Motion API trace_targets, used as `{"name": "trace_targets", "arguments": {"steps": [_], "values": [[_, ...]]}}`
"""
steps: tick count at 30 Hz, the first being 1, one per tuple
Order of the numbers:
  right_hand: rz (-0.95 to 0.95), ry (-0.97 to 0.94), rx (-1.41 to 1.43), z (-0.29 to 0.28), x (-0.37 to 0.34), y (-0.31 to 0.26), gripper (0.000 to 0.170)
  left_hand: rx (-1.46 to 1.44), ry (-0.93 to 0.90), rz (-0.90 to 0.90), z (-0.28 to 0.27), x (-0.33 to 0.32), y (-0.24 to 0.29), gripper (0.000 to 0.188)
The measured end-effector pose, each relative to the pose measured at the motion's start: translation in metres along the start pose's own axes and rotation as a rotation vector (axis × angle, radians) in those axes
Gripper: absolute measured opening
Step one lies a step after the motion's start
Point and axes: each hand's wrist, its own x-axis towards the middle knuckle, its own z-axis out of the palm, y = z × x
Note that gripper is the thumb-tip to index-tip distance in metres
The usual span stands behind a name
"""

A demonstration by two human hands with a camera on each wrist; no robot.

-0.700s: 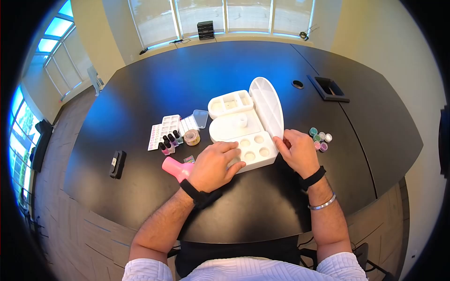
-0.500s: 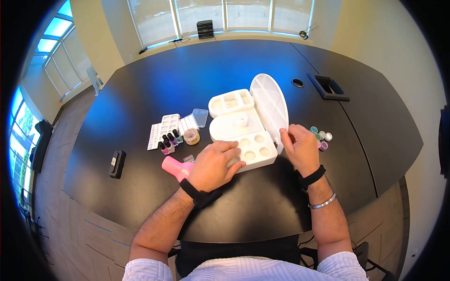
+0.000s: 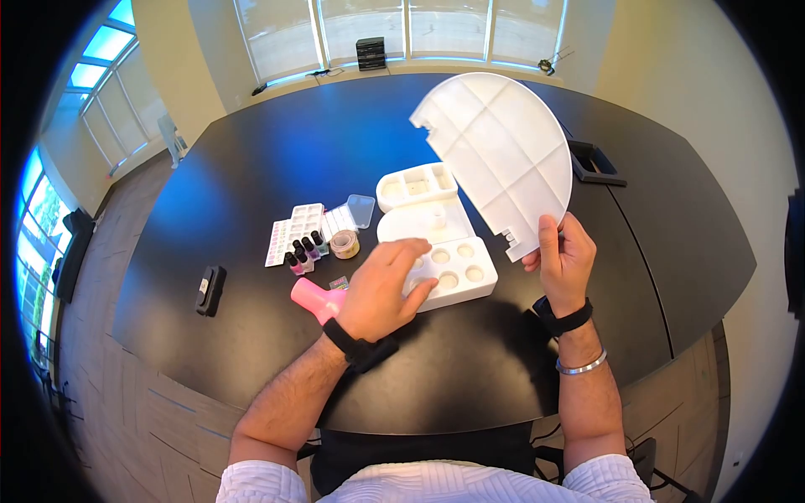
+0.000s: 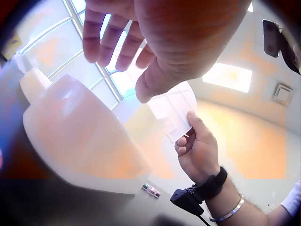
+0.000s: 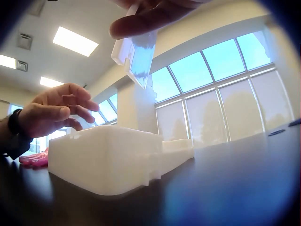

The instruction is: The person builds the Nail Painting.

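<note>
White lid (image 3: 511, 151) now off tray (image 3: 461, 294)

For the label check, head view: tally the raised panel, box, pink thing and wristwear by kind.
White half-round ribbed plastic panel: 1
White plastic box with round wells: 1
Pink flared plastic piece: 1
Black wristbands: 2
Silver metal bracelet: 1
Total: 6

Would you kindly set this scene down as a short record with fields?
Right hand: holds the white panel near its lower end
Panel shape: half-round, notched along the straight edge
Left hand: fingers loose, over the white case
Left of case: dark-capped bottles, pink object
Surface: dark table
</note>
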Motion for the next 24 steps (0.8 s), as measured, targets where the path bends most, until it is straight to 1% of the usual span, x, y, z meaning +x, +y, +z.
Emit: {"name": "trace_targets", "arguments": {"steps": [1, 3, 4, 5, 6, 7, 8, 9, 11, 13, 15, 16, 18, 19, 21, 22, 23, 24], "values": [[0.001, 0.003, 0.0, 0.001, 0.0, -0.001, 0.038, 0.0, -0.002, 0.002, -0.001, 0.002, 0.001, 0.049], [-0.012, -0.074, 0.152, 0.003, -0.001, -0.004, 0.033, 0.089, 0.2, 0.059, -0.006, 0.006, 0.003, 0.059], [-0.011, -0.072, 0.152, 0.002, -0.002, -0.007, 0.033, 0.111, 0.23, 0.058, -0.007, 0.006, -0.001, 0.069], [-0.02, -0.144, 0.183, 0.001, -0.003, -0.01, 0.032, 0.111, 0.229, 0.058, -0.009, 0.006, -0.002, 0.069], [-0.03, -0.216, 0.214, -0.001, -0.004, -0.013, 0.032, 0.204, 0.304, 0.066, -0.012, 0.008, -0.003, 0.072], [-0.031, -0.216, 0.215, -0.001, -0.004, -0.014, 0.032, 0.298, 0.379, 0.074, -0.014, 0.01, -0.003, 0.075], [-0.065, -0.261, 0.209, -0.002, -0.005, -0.015, 0.033, 0.363, 0.412, 0.03, -0.015, 0.008, -0.003, 0.083], [-0.099, -0.307, 0.203, -0.003, -0.005, -0.016, 0.033, 0.364, 0.413, 0.03, -0.016, 0.009, -0.006, 0.083], [-0.07, -0.32, 0.251, -0.004, -0.007, -0.024, 0.035, 0.451, 0.433, -0.004, -0.021, 0.012, -0.014, 0.085], [-0.041, -0.334, 0.3, -0.004, -0.009, -0.018, 0.036, 0.468, 0.428, -0.02, -0.025, 0.013, -0.018, 0.082], [0.019, -0.276, 0.381, -0.004, -0.013, 0.004, 0.043, 0.375, 0.37, 0.009, -0.027, 0.013, -0.025, 0.069], [0.018, -0.276, 0.38, -0.003, -0.012, 0.003, 0.043, 0.374, 0.37, 0.009, -0.027, 0.013, -0.024, 0.069], [0.043, -0.236, 0.526, 0.0, -0.01, 0.0, 0.05, 0.416, 0.358, 0.045, -0.028, 0.014, -0.021, 0.063], [0.042, -0.235, 0.525, -0.001, -0.009, 0.001, 0.05, 0.414, 0.358, 0.047, -0.029, 0.013, -0.022, 0.063], [0.121, -0.168, 0.467, -0.001, -0.008, 0.006, 0.053, 0.323, 0.321, 0.032, -0.028, 0.01, -0.023, 0.053], [0.18, -0.135, 0.517, 0.003, -0.009, 0.008, 0.049, 0.322, 0.321, 0.033, -0.027, 0.008, -0.022, 0.053], [0.238, -0.205, 0.535, -0.001, -0.007, -0.002, 0.046, 0.29, 0.311, -0.014, -0.025, 0.006, -0.021, 0.042], [0.216, -0.202, 0.528, 0.0, -0.007, 0.003, 0.044, 0.258, 0.302, -0.061, -0.024, 0.004, -0.021, 0.031]]}}
